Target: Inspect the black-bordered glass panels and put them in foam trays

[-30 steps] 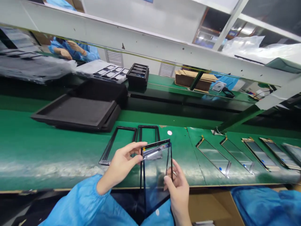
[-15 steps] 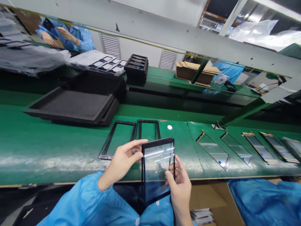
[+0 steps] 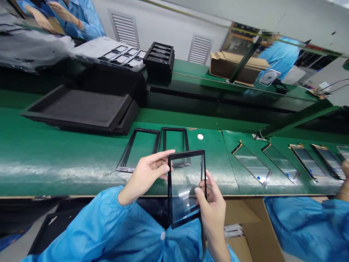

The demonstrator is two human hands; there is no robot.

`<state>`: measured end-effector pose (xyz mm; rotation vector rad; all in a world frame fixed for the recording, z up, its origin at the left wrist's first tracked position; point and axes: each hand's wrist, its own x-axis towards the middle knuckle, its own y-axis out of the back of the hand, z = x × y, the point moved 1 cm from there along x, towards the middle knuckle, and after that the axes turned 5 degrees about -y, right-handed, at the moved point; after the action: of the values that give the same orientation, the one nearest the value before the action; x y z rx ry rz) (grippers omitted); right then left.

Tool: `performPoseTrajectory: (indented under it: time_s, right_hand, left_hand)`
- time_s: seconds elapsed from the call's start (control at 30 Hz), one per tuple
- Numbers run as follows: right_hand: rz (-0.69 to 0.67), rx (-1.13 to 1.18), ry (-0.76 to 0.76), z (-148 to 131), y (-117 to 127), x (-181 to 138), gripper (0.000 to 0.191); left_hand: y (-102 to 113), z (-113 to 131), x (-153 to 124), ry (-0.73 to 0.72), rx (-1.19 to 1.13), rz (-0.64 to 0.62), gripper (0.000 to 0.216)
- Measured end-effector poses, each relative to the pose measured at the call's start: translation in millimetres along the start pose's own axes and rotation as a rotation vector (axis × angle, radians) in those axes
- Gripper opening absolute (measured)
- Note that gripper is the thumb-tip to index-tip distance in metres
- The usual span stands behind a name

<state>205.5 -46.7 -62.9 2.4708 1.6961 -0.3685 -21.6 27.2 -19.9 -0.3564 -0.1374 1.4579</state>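
Note:
I hold a black-framed glass panel (image 3: 187, 189) upright in front of me, over the near edge of the green conveyor belt (image 3: 54, 160). My left hand (image 3: 148, 173) pinches its upper left corner between thumb and fingers. My right hand (image 3: 214, 209) grips its right edge, thumb on the front face. Two empty black frames (image 3: 141, 147) lie flat on the belt just beyond the panel.
Several glass panels (image 3: 253, 165) lie in a row on the belt to the right. Black trays (image 3: 79, 111) are stacked at the left. A cardboard box (image 3: 242, 222) sits below the belt's edge. A co-worker's blue sleeve (image 3: 308, 227) is at the right; other people work behind.
The panel has come a little lower and more upright in my hands. My head has tipped so the far bench and a person in blue show more.

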Motion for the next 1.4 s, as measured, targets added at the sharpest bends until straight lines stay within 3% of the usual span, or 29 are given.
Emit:
performPoseTrajectory:
  time_s: [0.47, 0.53, 0.63, 0.7, 0.87, 1.03, 1.33, 1.4]
  right_hand:
    - [-0.005, -0.052, 0.017, 6, 0, -1, 0.068]
    - [0.002, -0.139, 0.088, 8, 2, -1, 0.062]
    - [0.086, -0.33, 0.315, 0, 6, 3, 0.053]
    - [0.1, -0.311, 0.386, -12, 9, 10, 0.056]
    - [-0.191, -0.018, 0.147, -48, 11, 27, 0.042]
    - [-0.174, 0.027, 0.151, -62, 3, 26, 0.023]
    - [-0.153, 0.069, 0.142, -64, -1, 21, 0.023]
    - [-0.144, 0.065, 0.14, -64, -1, 20, 0.025]
  left_hand:
    - [-6, -4, -2, 0.003, 0.036, 0.04, 0.058]
    - [-7, -1, -2, 0.013, 0.074, 0.058, 0.061]
    - [-9, 5, -5, 0.011, 0.161, 0.084, 0.06]
    - [-8, 9, -9, 0.004, 0.223, 0.072, 0.054]
    - [-4, 16, -21, -0.034, 0.306, -0.011, 0.043]
    - [-1, 19, -24, -0.044, 0.347, -0.025, 0.043]
    - [5, 13, -26, 0.007, 0.397, 0.03, 0.047]
    - [4, 15, -25, -0.044, 0.476, 0.002, 0.042]
